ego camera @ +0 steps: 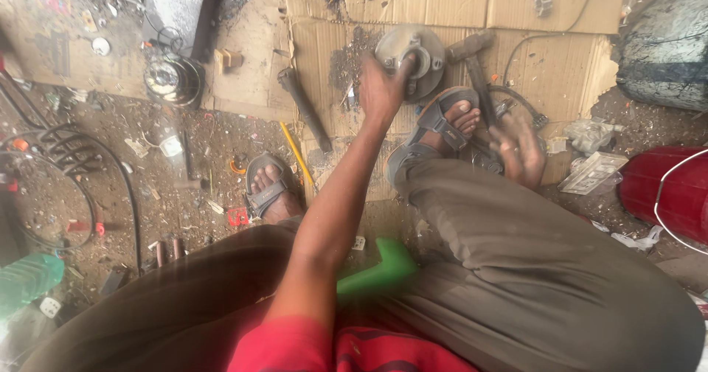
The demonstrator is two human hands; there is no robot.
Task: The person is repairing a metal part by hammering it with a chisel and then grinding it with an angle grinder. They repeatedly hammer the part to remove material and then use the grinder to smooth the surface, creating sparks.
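Observation:
A round grey metal hub [428, 62] lies on flattened cardboard [560, 77] ahead of me. My left hand [382, 88] reaches out along a bare arm and grips the hub's middle part. My right hand [521, 149] is blurred, its fingers spread and pointing down, just right of my sandalled right foot [446, 121]. Nothing shows in that hand. A hammer [476, 62] with a dark handle lies between the hub and my right hand. My left foot [269, 188] rests on the dirt floor.
A dark metal bar [304, 110] and a yellow pencil-like stick [297, 151] lie left of the hub. A shiny round pot [173, 81] and black cables [81, 165] sit at the left, a red container [664, 191] and a grey drum [664, 47] at the right. A green plastic piece [380, 269] lies between my knees.

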